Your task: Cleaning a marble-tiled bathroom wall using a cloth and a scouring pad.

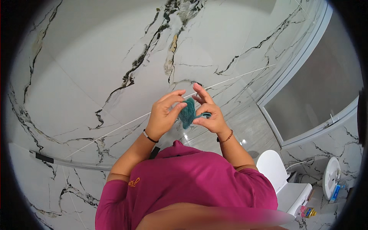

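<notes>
A small piece of teal, fuzzy fibrous material (188, 112), perhaps a scouring pad or cloth, is held up in front of my chest. My left hand (164, 112) pinches its left edge between thumb and fingers. On the other side my right hand (211, 115) grips a narrow folded strip of the same material between thumb and index finger. The remaining right fingers are raised and spread. Parts of the material are hidden behind my fingertips.
A white marble-patterned wall (95, 66) rises before me. To the right are a frosted door (304, 80) with a pale frame, a white toilet (270, 166) and a round washbasin (327, 178). A bottle (308, 212) and a blue package (335, 192) stand nearby. A metal rail (77, 165) runs at left.
</notes>
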`<action>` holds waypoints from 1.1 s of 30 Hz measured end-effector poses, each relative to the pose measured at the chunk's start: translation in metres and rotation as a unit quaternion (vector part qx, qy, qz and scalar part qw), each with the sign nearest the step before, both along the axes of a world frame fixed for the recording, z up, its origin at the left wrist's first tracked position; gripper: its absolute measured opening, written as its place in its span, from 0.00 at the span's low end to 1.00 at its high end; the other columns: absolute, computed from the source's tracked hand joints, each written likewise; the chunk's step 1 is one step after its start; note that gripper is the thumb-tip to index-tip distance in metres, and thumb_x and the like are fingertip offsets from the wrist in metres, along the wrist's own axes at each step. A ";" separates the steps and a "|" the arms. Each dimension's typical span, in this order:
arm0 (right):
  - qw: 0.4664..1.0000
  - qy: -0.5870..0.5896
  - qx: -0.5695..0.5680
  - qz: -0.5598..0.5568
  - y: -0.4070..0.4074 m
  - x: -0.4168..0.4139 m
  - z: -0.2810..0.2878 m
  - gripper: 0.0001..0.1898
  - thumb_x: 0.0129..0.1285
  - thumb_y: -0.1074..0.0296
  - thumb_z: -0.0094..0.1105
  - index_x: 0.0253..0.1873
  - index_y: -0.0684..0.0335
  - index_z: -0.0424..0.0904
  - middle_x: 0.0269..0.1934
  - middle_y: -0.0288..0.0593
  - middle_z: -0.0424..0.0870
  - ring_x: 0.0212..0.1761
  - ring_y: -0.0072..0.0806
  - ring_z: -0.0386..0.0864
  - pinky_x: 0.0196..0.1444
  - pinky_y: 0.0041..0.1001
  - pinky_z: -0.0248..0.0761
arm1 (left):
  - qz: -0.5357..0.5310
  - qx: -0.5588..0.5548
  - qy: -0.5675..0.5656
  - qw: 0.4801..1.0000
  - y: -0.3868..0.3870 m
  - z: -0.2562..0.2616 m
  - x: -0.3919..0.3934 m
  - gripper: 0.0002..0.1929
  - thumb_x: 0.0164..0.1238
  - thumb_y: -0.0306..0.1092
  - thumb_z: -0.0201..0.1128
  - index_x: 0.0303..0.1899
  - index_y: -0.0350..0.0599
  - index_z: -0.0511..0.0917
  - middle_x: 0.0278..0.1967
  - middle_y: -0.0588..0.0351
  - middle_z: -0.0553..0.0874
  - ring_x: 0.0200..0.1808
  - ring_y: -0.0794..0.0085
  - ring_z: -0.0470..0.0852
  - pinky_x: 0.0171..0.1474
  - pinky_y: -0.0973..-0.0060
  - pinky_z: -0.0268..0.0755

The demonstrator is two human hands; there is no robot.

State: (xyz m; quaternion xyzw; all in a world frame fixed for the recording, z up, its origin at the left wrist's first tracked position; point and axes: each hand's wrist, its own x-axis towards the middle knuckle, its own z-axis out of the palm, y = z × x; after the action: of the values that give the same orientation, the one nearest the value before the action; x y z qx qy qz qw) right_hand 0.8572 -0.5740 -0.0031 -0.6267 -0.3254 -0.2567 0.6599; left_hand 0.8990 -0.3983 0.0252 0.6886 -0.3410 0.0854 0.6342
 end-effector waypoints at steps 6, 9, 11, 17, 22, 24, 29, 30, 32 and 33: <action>0.995 0.061 -0.074 0.028 -0.026 0.006 0.006 0.10 0.47 0.74 0.69 0.30 0.63 0.75 0.44 0.44 0.76 0.48 0.33 0.74 0.56 0.32 0.64 | -0.026 0.065 -0.022 0.997 -0.013 0.007 0.006 0.04 0.63 0.26 0.58 0.37 0.37 0.77 0.32 0.53 0.81 0.34 0.70 0.79 0.40 0.77 0.70; 0.992 0.107 -0.061 0.014 -0.031 0.004 0.005 0.09 0.47 0.75 0.69 0.29 0.63 0.74 0.39 0.41 0.75 0.42 0.28 0.73 0.51 0.28 0.66 | -0.003 0.016 -0.005 1.000 -0.019 0.008 0.011 0.04 0.64 0.26 0.57 0.37 0.37 0.75 0.31 0.53 0.80 0.33 0.70 0.79 0.39 0.77 0.70; 0.993 0.106 -0.046 -0.007 -0.036 0.005 -0.004 0.09 0.48 0.76 0.68 0.31 0.63 0.74 0.40 0.42 0.75 0.42 0.27 0.73 0.50 0.27 0.67 | 0.002 0.021 -0.027 0.999 -0.023 0.008 0.014 0.04 0.65 0.27 0.56 0.36 0.37 0.75 0.30 0.54 0.80 0.33 0.72 0.77 0.39 0.78 0.69; 0.991 0.122 0.046 -0.025 -0.041 0.004 0.009 0.16 0.48 0.77 0.67 0.42 0.62 0.72 0.47 0.42 0.73 0.47 0.27 0.73 0.50 0.25 0.66 | -0.082 -0.006 0.090 0.993 -0.033 0.003 0.013 0.05 0.67 0.28 0.55 0.40 0.37 0.73 0.31 0.56 0.79 0.34 0.77 0.76 0.39 0.79 0.69; 0.993 0.106 0.003 0.055 -0.046 0.007 0.006 0.12 0.52 0.74 0.65 0.39 0.62 0.72 0.51 0.42 0.72 0.49 0.27 0.72 0.51 0.24 0.65 | -0.086 -0.016 0.031 0.996 -0.054 0.003 0.008 0.06 0.68 0.27 0.53 0.43 0.37 0.71 0.36 0.57 0.79 0.37 0.81 0.75 0.41 0.83 0.69; 0.984 0.171 0.035 0.044 -0.051 0.003 0.000 0.12 0.52 0.71 0.66 0.38 0.62 0.72 0.50 0.40 0.71 0.49 0.26 0.71 0.51 0.24 0.65 | -0.097 -0.077 0.055 0.991 -0.059 0.003 0.008 0.05 0.69 0.27 0.53 0.43 0.37 0.71 0.37 0.58 0.78 0.38 0.81 0.75 0.42 0.84 0.69; 0.947 0.255 0.102 0.167 -0.066 0.004 -0.016 0.14 0.51 0.65 0.69 0.39 0.60 0.72 0.48 0.36 0.71 0.46 0.21 0.68 0.50 0.23 0.64 | -0.092 -0.140 0.063 0.984 -0.065 0.004 0.012 0.05 0.66 0.24 0.55 0.42 0.39 0.71 0.45 0.55 0.75 0.42 0.81 0.72 0.47 0.83 0.66; 0.946 0.261 0.143 0.132 -0.057 0.002 -0.014 0.15 0.51 0.65 0.69 0.40 0.61 0.73 0.45 0.35 0.71 0.44 0.20 0.69 0.49 0.22 0.64 | -0.092 -0.140 0.061 0.984 -0.066 0.003 0.013 0.05 0.66 0.24 0.55 0.42 0.39 0.71 0.45 0.55 0.75 0.42 0.81 0.72 0.47 0.83 0.66; 0.949 0.252 0.167 0.095 -0.041 -0.001 -0.005 0.18 0.54 0.66 0.66 0.47 0.62 0.72 0.39 0.32 0.74 0.40 0.19 0.71 0.47 0.20 0.64 | -0.034 -0.037 -0.024 0.998 -0.068 0.000 0.014 0.07 0.63 0.22 0.57 0.42 0.40 0.73 0.49 0.53 0.74 0.43 0.80 0.73 0.47 0.82 0.67; 0.951 0.245 0.166 0.092 -0.039 -0.001 -0.005 0.18 0.54 0.66 0.66 0.47 0.62 0.72 0.39 0.32 0.74 0.40 0.19 0.71 0.47 0.20 0.64 | -0.037 -0.038 -0.031 0.998 -0.071 0.002 0.013 0.07 0.63 0.22 0.57 0.42 0.40 0.73 0.49 0.53 0.74 0.43 0.80 0.73 0.47 0.82 0.67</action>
State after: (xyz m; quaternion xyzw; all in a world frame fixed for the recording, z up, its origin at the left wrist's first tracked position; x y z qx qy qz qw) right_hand 0.8558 -0.6129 -0.0083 -0.5195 -0.1630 -0.0837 0.8346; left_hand 0.9124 -0.4691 0.0275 0.6477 -0.3822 0.0957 0.6521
